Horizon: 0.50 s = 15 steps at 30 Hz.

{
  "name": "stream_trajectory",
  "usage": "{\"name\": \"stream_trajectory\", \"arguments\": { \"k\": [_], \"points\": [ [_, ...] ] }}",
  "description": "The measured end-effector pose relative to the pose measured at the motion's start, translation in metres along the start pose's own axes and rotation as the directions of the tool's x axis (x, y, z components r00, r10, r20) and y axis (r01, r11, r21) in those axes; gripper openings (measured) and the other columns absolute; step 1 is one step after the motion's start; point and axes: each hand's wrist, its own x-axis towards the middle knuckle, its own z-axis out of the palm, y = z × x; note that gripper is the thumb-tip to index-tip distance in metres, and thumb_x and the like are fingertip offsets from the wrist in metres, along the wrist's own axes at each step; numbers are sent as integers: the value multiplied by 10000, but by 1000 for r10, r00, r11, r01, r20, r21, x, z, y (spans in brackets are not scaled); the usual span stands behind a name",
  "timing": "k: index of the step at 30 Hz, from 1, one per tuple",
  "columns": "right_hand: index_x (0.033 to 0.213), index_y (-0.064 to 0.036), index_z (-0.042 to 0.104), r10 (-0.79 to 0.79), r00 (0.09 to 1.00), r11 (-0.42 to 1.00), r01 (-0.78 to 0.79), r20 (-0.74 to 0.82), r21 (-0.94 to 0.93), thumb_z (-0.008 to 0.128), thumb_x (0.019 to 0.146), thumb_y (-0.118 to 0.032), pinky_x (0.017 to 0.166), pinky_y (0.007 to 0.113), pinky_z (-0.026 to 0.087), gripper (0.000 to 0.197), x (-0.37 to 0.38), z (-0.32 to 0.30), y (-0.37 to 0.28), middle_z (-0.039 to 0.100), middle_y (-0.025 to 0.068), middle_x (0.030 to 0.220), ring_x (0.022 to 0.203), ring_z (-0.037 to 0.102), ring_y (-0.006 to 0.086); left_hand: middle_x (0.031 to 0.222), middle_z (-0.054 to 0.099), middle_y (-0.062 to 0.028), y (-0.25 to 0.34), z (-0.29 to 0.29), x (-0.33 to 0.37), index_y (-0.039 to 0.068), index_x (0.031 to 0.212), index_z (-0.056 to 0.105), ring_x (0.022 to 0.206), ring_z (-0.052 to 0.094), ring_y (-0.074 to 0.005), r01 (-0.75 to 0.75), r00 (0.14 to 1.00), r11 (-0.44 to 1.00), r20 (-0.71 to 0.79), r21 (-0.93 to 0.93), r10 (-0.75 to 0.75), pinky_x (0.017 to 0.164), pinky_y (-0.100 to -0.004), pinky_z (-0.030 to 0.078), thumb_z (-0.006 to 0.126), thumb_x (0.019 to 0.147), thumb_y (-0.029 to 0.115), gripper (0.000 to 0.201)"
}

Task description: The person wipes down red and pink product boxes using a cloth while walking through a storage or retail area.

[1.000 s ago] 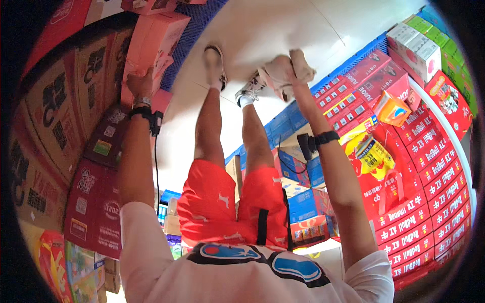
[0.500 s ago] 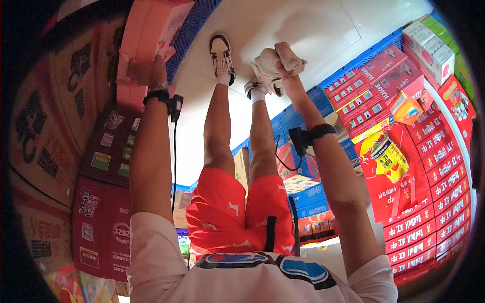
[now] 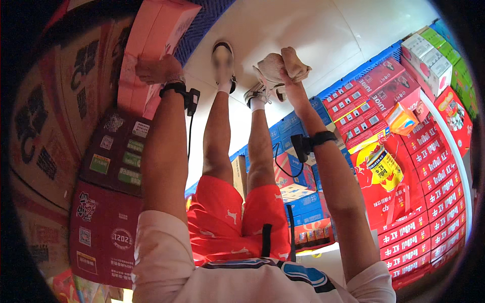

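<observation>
My left hand [image 3: 160, 69] lies across a pink carton [image 3: 146, 38], its fingers curled together and pointing left. Whether anything is inside that grip is hidden. My right hand [image 3: 286, 77] is closed on a bunched beige cloth [image 3: 294, 66], which covers most of the fingers. The cloth hangs over the pale floor, just above my shoe. Each wrist carries a black strap with a small device and a cable.
Large brown cartons [image 3: 55, 116] and dark red cartons [image 3: 103, 227] line the left side. Stacked red drink cases [image 3: 424, 202] and blue cartons [image 3: 308, 207] stand at the right. A blue pallet edge [image 3: 353, 68] borders the pale floor [image 3: 323, 30]. My feet are between the stacks.
My left hand has turned, its fingers now curled leftward over the carton. A loose pink flap beside it no longer shows. My right hand still holds the cloth; the view has shifted slightly.
</observation>
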Motion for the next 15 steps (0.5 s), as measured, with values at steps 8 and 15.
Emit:
{"name": "stream_trajectory", "arguments": {
  "k": [8,15],
  "points": [
    [1685,22,408,40,998,998,-42,-50,-36,653,1103,-561,1266,353,345,860,-22,-49,50,512,162,1674,1529,472,258,1346,610,-255,-19,-65,-8,-49,1388,587,1305,558,-452,-355,922,914,90,-196,377,1146,-580,442,767,731,127,704],
    [1703,16,372,69,998,983,-68,-4,168,640,1110,-567,1275,343,324,874,-33,-68,35,486,140,1698,1545,449,255,1187,703,-225,-37,-68,24,-13,1287,680,1114,653,-449,-324,912,922,189,-211,364,1015,-562,523,715,856,204,484]
  ]
}}
